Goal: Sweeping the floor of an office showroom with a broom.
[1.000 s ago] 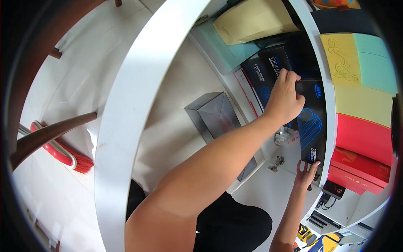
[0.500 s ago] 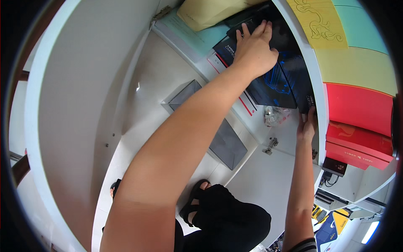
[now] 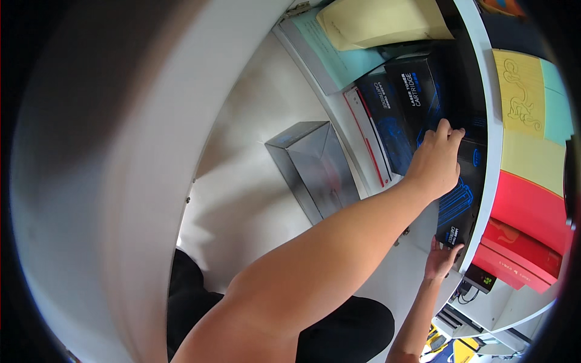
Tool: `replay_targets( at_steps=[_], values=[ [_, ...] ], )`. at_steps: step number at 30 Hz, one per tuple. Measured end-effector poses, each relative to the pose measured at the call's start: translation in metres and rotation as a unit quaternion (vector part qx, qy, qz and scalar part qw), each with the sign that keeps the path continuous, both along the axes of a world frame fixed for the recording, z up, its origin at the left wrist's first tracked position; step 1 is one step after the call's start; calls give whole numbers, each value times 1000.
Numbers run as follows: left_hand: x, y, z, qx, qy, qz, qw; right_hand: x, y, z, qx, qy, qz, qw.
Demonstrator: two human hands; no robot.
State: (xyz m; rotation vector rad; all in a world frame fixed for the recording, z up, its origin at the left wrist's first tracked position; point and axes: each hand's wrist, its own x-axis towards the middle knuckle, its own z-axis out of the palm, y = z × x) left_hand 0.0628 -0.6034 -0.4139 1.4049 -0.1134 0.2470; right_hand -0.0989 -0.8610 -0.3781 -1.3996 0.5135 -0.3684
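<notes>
A long black toner cartridge box (image 3: 456, 209) with blue line art lies along the right side of the cabinet compartment. My left hand (image 3: 434, 162) reaches across from the lower left, its bent fingers closed at the far part of this box. At the near end, my right hand (image 3: 443, 261) grips the box, thumb and fingers against its lower edge. Beside it on the left are another black toner cartridge box (image 3: 419, 91) and a further, lower toner box (image 3: 386, 115). My left hand hides part of these boxes where they meet.
A grey box (image 3: 315, 172) stands on the floor below the cabinet. A yellow envelope (image 3: 381, 24) and a pale green paper stack (image 3: 333, 57) lie at the far end. Yellow and red boxes (image 3: 532, 196) stand right of the white cabinet edge. A white door panel (image 3: 139, 157) rises at left.
My left hand has moved nearer along the boxes, its fingers now bent. The right-hand toner box has come nearer with my right hand at its end. The view has shifted too.
</notes>
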Motion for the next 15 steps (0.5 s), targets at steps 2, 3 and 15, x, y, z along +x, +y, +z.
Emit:
replay_targets(
  at_steps=[2, 3, 15],
  values=[
    [1, -2, 3, -14, -7, 5, 1000, -3, -7, -3, -36, 7, -31, 999],
    [2, -2, 5, -15, -12, 0, 1000, -5, -10, -1, -53, 9, -48, 997],
    [38, 41, -4, -17, 42, 78, 996, 36, 25, -8, -149, 21, -10, 989]
  ],
)
